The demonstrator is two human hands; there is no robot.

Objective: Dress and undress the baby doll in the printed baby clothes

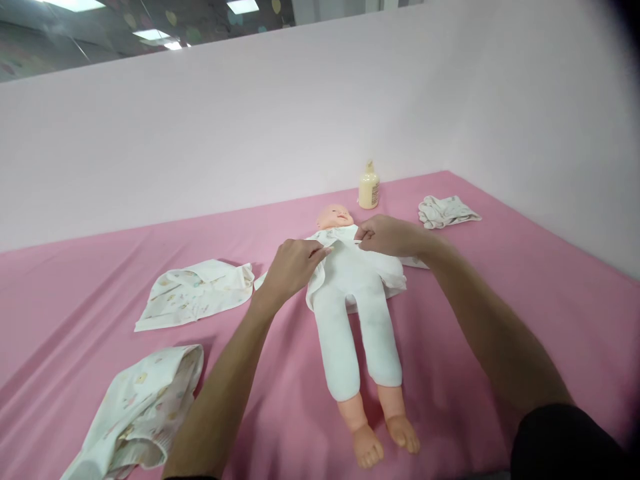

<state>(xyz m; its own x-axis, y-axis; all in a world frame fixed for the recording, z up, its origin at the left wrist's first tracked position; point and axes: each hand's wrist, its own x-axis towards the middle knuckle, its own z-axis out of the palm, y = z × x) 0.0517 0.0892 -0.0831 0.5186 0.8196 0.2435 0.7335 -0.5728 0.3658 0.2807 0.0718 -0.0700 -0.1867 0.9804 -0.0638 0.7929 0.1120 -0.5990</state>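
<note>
A baby doll [357,333] with a white cloth body lies on its back, its head away from me and its bare feet towards me. Around its torso is a white patterned baby shirt [316,283], spread open at the front. My left hand [296,267] pinches the shirt's edge on the left side of the chest. On the other side, my right hand [387,235] has its fingers closed on the opposite edge near the neck. The exact grip of the right fingertips is partly hidden.
Pink sheeting [280,413] covers the surface, with pale walls [225,133] behind and right. A yellow pump bottle [369,189] stands beyond the doll's head. Folded patterned cloth [445,212] lies at right; a white patterned garment [197,293] and another garment [145,400] lie left.
</note>
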